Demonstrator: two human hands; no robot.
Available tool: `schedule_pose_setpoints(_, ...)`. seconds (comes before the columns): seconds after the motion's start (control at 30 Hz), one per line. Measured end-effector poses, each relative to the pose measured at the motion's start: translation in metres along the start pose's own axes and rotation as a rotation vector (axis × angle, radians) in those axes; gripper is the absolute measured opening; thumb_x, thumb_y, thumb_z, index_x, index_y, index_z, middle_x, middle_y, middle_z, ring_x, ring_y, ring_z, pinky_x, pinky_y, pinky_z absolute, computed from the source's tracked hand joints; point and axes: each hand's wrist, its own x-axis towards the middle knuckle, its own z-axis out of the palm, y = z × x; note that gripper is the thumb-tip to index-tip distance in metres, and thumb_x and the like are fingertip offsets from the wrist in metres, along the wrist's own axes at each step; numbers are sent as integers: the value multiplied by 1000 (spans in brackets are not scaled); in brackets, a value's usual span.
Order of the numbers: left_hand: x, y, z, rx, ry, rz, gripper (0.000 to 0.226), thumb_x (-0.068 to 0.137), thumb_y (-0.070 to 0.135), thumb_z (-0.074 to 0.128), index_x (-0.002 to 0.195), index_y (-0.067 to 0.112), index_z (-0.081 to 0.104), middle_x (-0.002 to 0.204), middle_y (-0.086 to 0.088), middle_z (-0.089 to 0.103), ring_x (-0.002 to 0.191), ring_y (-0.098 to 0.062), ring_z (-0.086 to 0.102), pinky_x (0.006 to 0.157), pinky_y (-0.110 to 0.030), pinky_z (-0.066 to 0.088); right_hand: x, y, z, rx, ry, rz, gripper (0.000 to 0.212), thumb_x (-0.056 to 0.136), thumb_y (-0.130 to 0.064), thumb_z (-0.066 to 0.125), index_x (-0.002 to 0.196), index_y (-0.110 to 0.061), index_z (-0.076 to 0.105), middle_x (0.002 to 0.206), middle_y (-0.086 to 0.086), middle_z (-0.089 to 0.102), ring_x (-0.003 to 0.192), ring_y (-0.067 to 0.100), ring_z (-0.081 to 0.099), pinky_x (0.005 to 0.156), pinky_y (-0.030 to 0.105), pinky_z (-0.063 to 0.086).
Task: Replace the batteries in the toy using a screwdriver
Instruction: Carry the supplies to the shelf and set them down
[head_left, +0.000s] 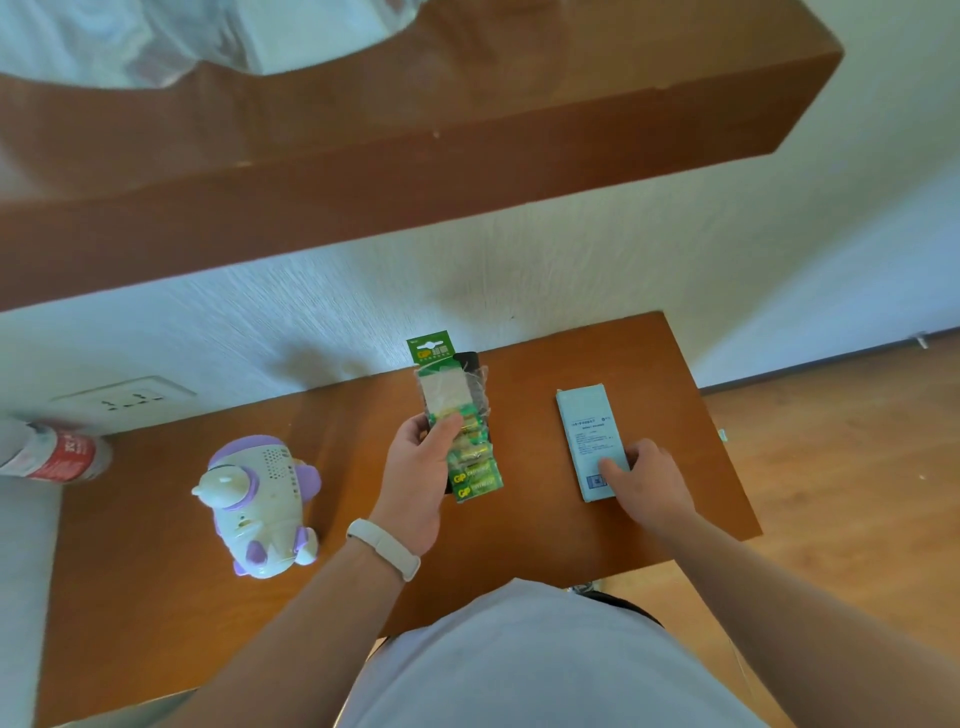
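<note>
The left hand (415, 467) pinches the green battery pack (462, 431) at its middle, thumb across the front, so the thin, floppy card could slip and drop onto the desk (519, 540). The right hand (649, 483) curls over the near corner of the pale blue box (584, 431), which lies flat, and a one-cornered pull might skid it off the nearby right edge. No screwdriver shows and the white-and-purple toy (260, 504) stands untouched at the left of the brown wooden desk, which sits against a white wall with a socket (124, 400), under a brown shelf (415, 156), with wooden floor (831, 467) to the right.
</note>
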Motion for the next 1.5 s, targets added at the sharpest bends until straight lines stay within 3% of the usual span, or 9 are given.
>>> schedule_pose_setpoints(0.17, -1, -1, 2, 16, -5, -3, 28, 95, 23, 66, 121, 17, 57, 101, -5, 77, 91, -25, 76, 68, -37, 61, -13, -21, -3, 89, 12, -124, 27, 96, -40, 59, 117, -28, 48, 111, -6, 54, 93, 17, 62, 54, 16, 50)
schedule_pose_setpoints(0.27, -2, -1, 3, 20, -13, 1, 28, 96, 23, 66, 121, 17, 57, 101, -5, 77, 91, -25, 76, 66, -35, 60, -29, -45, -8, 168, -67, -249, 19, 96, -39, 59, 112, -32, 52, 101, -10, 59, 91, 13, 60, 67, 22, 55)
schedule_pose_setpoints(0.37, -3, -1, 4, 27, -20, 10, 26, 96, 23, 66, 120, 18, 57, 102, -4, 77, 90, -23, 76, 65, -33, 60, -54, -74, -12, 210, -198, -387, 19, 93, -52, 55, 107, -39, 53, 96, -16, 60, 89, 7, 60, 70, 19, 49)
schedule_pose_setpoints(0.5, -6, 0, 4, 0, -40, 22, 27, 95, 21, 67, 121, 17, 57, 101, -5, 77, 92, -25, 76, 65, -33, 61, -79, -109, -10, 268, -370, -488, 48, 76, -74, 51, 108, -39, 53, 96, -13, 64, 87, 7, 65, 74, 29, 60)
schedule_pose_setpoints(0.87, -12, -1, -3, -75, -77, 34, 32, 93, 21, 70, 122, 17, 57, 105, -5, 77, 97, -27, 75, 67, -35, 61, -77, -119, 2, 272, -326, -453, 50, 73, -66, 66, 111, -37, 53, 92, -12, 65, 83, 10, 68, 73, 38, 63)
schedule_pose_setpoints(1.0, -13, -2, -6, -74, -85, 55, 40, 89, 24, 73, 124, 16, 56, 108, -6, 76, 98, -28, 75, 68, -36, 61, -75, -116, 3, 286, -313, -451, 36, 80, -54, 68, 109, -36, 59, 93, -11, 67, 87, 12, 68, 75, 39, 63)
schedule_pose_setpoints(1.1, -11, -3, -9, -77, -74, 55, 42, 89, 28, 72, 125, 15, 56, 110, -8, 76, 100, -30, 74, 71, -40, 62, -73, -115, 0, 342, -327, -422, 22, 84, -43, 71, 102, -34, 63, 91, -9, 69, 85, 12, 70, 74, 36, 63)
schedule_pose_setpoints(1.23, -9, -4, -12, -107, -51, 26, 30, 99, 33, 59, 123, 16, 58, 110, -8, 75, 99, -26, 74, 73, -38, 61, -73, -114, -4, 489, -417, -369, 20, 87, -29, 75, 101, -25, 63, 94, -1, 73, 86, 13, 73, 70, 27, 62)
schedule_pose_setpoints(1.5, 1, -2, -29, -63, 39, 22, 19, 102, 21, 55, 121, 20, 60, 104, -3, 77, 93, -19, 75, 71, -34, 61, -55, -102, -1, 583, -309, -307, 19, 88, -25, 75, 102, -22, 62, 91, -2, 73, 83, 11, 73, 67, 23, 58)
